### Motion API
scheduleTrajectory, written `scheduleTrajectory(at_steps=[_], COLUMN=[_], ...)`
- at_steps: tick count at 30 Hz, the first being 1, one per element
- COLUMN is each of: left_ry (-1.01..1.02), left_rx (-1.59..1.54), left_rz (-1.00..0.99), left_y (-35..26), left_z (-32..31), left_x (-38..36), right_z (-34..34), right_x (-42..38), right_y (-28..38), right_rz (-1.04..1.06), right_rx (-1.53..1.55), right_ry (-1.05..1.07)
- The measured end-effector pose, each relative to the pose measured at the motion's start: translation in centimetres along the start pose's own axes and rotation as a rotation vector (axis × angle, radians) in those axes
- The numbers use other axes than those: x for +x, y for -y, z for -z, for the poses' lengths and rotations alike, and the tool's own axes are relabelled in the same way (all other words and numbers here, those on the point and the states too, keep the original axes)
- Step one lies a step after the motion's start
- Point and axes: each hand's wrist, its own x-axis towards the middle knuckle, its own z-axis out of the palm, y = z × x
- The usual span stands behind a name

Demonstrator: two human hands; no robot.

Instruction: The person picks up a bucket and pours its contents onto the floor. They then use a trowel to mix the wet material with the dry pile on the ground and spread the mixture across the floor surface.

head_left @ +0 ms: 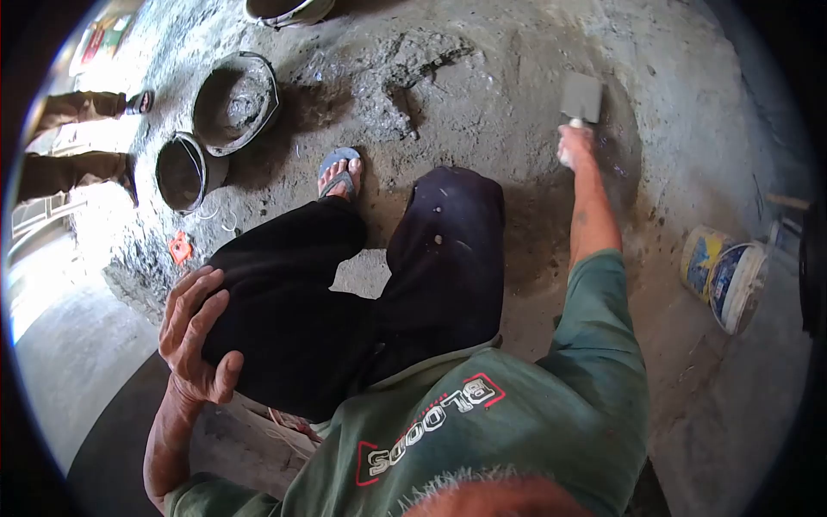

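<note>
My right hand is wrapped round the handle of a trowel, its flat grey blade close over the rough cement floor. The arm reaches straight out from my body. My left hand rests on my left knee, fingers apart and holding nothing. Wet mortar lies in a ragged heap on the floor, left of the trowel. My left foot, in a grey flip-flop, stands just below that heap.
Two dark buckets stand at the left, one with mortar and a smaller one. A third bucket is at the top edge. Another person's legs show at far left. A paint bucket lies tipped at right. A small orange object lies near my knee.
</note>
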Motion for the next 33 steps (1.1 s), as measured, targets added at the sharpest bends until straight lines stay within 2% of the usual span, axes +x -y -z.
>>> scheduleTrajectory(at_steps=[2,3,5,7,9,11,14,16,21,23,28,33], left_ry=[-0.004,-0.005,0.003,-0.006,0.018,0.021,0.039,0.051,0.045,0.031,-0.035,-0.088], left_rx=[-0.011,-0.015,-0.045,-0.035,-0.054,-0.054,-0.059,-0.059,-0.082,-0.068,-0.1,-0.105], left_rz=[-0.012,0.007,0.021,0.036,0.055,0.043,0.062,0.072,0.094,0.105,0.06,0.05], left_y=[0.6,0.9,1.6,2.2,2.6,2.9,2.9,2.9,2.9,3.0,3.1,2.9], left_z=[0.1,0.2,0.5,1.0,1.0,1.1,1.3,1.3,1.2,1.3,1.4,1.1], left_x=[0.1,0.0,-0.1,-0.5,-1.0,-1.4,-1.7,-2.1,-3.0,-3.1,-2.4,-2.4], right_z=[-4.2,-6.6,-6.3,-4.4,-4.0,-4.5,-7.2,-10.4,-16.7,-18.7,-21.1,-20.9], right_x=[-2.5,-4.7,-7.1,-3.8,0.3,-2.0,2.4,3.1,0.5,-2.0,-8.5,-12.1], right_y=[0.0,0.8,2.6,1.8,2.5,8.6,11.2,12.5,13.3,12.5,11.2,12.3], right_rz=[0.099,0.018,0.052,0.385,0.481,0.192,0.174,0.205,0.403,0.384,0.389,0.294], right_rx=[-0.255,-0.192,-0.277,-0.551,-0.623,-0.333,-0.268,-0.282,-0.571,-0.533,-0.493,-0.338], right_ry=[0.102,0.09,0.031,-0.068,-0.273,-0.117,0.094,0.122,0.387,0.437,0.712,0.791])
